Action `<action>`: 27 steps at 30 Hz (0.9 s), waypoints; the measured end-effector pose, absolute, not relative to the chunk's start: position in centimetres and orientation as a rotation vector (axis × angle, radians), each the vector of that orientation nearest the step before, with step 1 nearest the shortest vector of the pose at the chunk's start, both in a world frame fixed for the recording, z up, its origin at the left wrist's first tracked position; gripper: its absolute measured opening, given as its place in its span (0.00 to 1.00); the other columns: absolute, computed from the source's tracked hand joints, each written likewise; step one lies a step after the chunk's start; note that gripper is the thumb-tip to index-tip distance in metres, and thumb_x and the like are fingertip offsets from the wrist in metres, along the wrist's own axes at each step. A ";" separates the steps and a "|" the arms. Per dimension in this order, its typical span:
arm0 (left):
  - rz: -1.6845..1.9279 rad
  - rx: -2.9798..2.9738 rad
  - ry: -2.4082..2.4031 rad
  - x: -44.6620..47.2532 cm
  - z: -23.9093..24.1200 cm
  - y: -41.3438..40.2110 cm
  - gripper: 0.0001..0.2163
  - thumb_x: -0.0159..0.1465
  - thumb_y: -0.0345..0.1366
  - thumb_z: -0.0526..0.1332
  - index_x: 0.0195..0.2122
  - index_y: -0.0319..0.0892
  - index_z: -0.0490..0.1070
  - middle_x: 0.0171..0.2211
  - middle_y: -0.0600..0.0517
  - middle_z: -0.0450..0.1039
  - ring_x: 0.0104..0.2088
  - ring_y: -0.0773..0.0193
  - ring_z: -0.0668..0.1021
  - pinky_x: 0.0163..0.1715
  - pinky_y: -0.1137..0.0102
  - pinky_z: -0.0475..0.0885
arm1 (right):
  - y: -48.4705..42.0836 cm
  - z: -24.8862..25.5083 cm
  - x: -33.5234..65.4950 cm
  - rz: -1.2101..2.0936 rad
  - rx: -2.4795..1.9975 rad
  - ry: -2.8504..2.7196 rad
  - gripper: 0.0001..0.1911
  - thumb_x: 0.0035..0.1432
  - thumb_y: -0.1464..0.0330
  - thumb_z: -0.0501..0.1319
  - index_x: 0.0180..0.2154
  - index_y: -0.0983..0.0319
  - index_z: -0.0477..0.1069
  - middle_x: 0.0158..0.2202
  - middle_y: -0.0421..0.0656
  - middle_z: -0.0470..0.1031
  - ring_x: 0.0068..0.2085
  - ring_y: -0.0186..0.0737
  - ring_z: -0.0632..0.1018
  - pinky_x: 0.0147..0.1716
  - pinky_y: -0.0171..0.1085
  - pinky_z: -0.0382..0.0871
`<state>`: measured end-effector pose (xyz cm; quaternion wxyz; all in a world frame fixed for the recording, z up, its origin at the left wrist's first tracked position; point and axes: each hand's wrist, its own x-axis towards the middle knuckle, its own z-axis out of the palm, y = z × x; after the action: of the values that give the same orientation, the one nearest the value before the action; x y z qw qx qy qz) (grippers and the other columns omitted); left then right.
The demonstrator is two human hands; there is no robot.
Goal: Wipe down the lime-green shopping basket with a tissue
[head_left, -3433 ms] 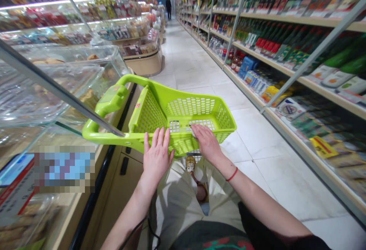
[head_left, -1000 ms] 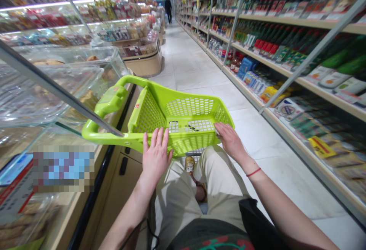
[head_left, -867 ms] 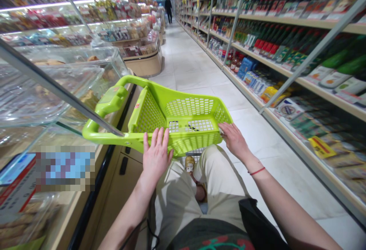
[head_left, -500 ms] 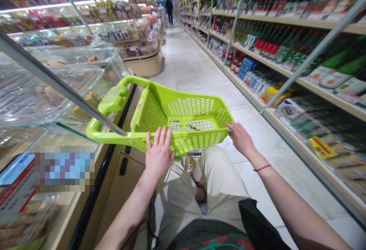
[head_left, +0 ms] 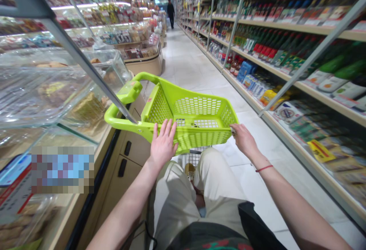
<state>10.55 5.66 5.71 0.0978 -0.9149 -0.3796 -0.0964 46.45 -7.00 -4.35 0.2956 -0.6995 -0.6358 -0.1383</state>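
Observation:
A bright green plastic shopping cart (head_left: 200, 135) stands sideways in front of my legs, its handle to the left and its narrow end to the right. My left hand (head_left: 163, 141) lies over the cart's near rim, fingers stretched out and slightly spread. At the near right corner, my right hand (head_left: 244, 139) is closed on the rim. Something small and pale shows by its fingertips, too small to name. Perforated walls and a slotted floor are visible inside the basket. Below it, part of a wire rack (head_left: 197, 154) shows above my shoe.
Along the left runs a counter (head_left: 110, 139) with clear food bins and a slanted metal pole (head_left: 85, 66). Shelves of bottles and packets (head_left: 286, 76) line the right side. A person in dark clothes (head_left: 170, 13) is far down the tiled aisle (head_left: 194, 66).
The cart has shifted right, and its handle end has swung slightly away from me, off the counter side. Both hands have moved a little right with it, keeping their places on the rim.

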 end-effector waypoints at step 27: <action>-0.386 -3.142 -0.823 17.8 2.6 4.6 0.44 0.51 0.30 0.56 0.70 0.28 0.44 0.63 0.35 0.67 0.64 0.53 0.69 0.71 0.52 0.48 | -1.8 -3.5 31.9 -0.193 -1.495 -1.892 0.28 0.61 0.78 0.52 0.63 0.64 0.60 0.56 0.56 0.75 0.59 0.49 0.76 0.59 0.53 0.72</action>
<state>17.77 4.64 2.60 -0.0643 -0.9586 -0.2511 -0.1178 31.90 -1.77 -3.47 0.3534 -0.5780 -0.7317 -0.0747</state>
